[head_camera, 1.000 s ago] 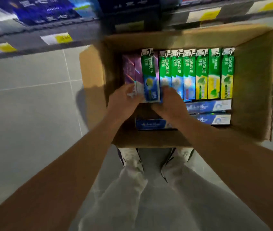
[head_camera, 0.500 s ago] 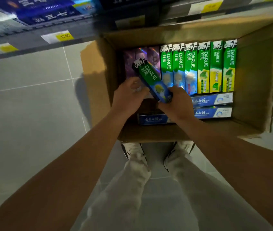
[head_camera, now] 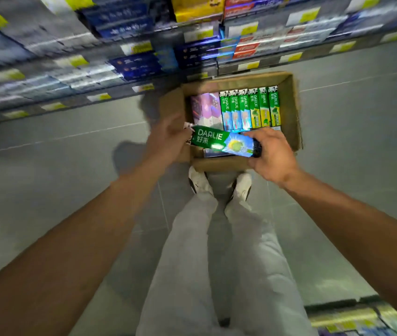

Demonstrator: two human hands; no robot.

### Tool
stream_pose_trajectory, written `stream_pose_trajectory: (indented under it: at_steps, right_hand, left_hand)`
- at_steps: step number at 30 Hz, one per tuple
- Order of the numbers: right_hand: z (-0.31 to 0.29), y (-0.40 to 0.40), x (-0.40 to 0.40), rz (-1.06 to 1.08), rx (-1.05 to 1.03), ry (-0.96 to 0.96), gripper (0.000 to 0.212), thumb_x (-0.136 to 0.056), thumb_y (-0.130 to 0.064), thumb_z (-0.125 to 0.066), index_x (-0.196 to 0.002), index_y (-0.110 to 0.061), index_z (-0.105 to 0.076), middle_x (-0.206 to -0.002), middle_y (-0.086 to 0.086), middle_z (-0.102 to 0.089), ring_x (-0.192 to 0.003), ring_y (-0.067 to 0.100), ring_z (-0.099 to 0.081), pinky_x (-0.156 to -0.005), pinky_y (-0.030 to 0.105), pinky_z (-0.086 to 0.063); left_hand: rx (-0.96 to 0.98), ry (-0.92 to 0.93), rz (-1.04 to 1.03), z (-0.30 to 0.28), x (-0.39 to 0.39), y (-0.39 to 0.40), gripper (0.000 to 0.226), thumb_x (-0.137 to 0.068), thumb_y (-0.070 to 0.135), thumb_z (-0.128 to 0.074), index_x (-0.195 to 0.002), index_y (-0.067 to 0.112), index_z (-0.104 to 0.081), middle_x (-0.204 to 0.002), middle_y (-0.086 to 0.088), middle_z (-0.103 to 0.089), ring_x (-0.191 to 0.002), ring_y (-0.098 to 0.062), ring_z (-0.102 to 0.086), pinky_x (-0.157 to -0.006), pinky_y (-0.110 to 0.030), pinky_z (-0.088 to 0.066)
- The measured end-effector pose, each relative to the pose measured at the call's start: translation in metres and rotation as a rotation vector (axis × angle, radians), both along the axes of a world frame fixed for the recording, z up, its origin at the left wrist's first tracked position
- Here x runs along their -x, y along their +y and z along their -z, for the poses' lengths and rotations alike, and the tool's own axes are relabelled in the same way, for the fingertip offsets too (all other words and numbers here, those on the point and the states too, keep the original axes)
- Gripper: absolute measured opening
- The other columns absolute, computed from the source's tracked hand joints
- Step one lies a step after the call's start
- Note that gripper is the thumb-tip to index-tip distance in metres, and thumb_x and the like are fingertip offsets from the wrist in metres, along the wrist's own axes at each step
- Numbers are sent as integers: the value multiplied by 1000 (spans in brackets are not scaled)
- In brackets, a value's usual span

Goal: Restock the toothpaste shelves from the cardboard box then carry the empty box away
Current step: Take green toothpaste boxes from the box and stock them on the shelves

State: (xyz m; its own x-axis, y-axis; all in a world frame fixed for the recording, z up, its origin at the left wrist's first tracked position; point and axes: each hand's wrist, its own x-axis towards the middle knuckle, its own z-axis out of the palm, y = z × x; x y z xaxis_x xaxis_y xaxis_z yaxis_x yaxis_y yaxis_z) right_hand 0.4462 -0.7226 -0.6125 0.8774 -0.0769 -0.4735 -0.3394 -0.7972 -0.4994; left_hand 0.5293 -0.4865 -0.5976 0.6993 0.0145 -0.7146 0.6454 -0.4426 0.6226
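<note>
Toothpaste carton (head_camera: 219, 141) over cardboard box (head_camera: 289, 110), shelves (head_camera: 129, 66) beyond

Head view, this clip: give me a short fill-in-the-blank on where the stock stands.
1. The Darlie carton is held at its two ends by ____ hands.
2. The cardboard box stands on the ____.
3. Left of the green cartons in the box stand ____ ones.

Missing words: both; floor; purple
</note>
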Motion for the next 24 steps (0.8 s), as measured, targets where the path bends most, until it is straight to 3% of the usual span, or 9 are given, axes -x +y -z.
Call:
stream_pose_trajectory:
  at_steps: [2,4,9,11,14,19,22,24]
  right_hand:
    - [-40,12,14,-14,-2,-52,59,-67,-6,-76,-124,-15,-63,-115,11,-61,-108,35,-53,-96,29,-40]
    - [-77,26,30,-22,-9,-99,57,-68,-2,-75,-124,-11,-63,-115,13,-60,-109,34,-50,-94,27,-34]
    - [-150,58,73,-90,3,-184,61,-70,-2,-73,-129,-13,-59,-122,10,-58,-116,32,-47,-100,29,-32]
    - [-180,72,95,-69,-32,-232,61,-72,-2,-75,-130,-13,-57,-123,8,-56,-115,27,-48,-94,23,-32]
    - [-216,101,136,7,-98,-331,61,-73,-3,-77,-130,-13,-57,-119,5,-53,-107,17,-50,-88,17,-39]
    - [-251,155,187,245,-462,-291,62,-78,-6,-77,-131,-24,-52,-114,-12,-56,-96,-7,-60,-78,5,-46]
    - [-266,192,200,255,-550,-271,53,-80,-5,-75,-127,-20,-55,-111,-16,-61,-96,-11,-59,-83,10,-48]
    - [-275,219,200,233,-574,-250,51,-81,-5,-75,-127,-15,-57,-111,-7,-66,-98,-1,-63,-87,22,-53]
  left_hand:
    - [72,9,-3,-47,17,14,49,-85,21,-69,-131,24,-56,-102,0,-68,-63,-9,-69,-60,-31,-59]
    - [122,2,25,-85,37,28,45,-92,8,-62,-135,18,-53,-112,-9,-67,-58,-6,-68,-52,-23,-55]
    - [193,-130,-5,-157,100,70,37,-93,4,-60,-128,17,-59,-113,-13,-68,-81,-23,-70,-75,-37,-61]
    - [239,-183,-62,-178,130,87,35,-94,3,-59,-124,21,-62,-101,-8,-73,-79,-21,-70,-80,-39,-59]
    - [300,-218,-144,-207,177,115,34,-94,4,-59,-121,24,-63,-89,1,-75,-77,-21,-71,-81,-38,-59]
    - [363,-225,-353,-249,233,169,39,-95,2,-55,-131,16,-58,-98,-4,-70,-83,-23,-68,-83,-36,-59]
    - [387,-276,-443,-263,257,208,38,-95,0,-55,-131,13,-57,-95,-4,-69,-76,-20,-66,-74,-28,-60]
    - [397,-333,-480,-272,269,235,37,-95,0,-55,-130,10,-57,-95,-5,-69,-78,-19,-67,-71,-26,-60]
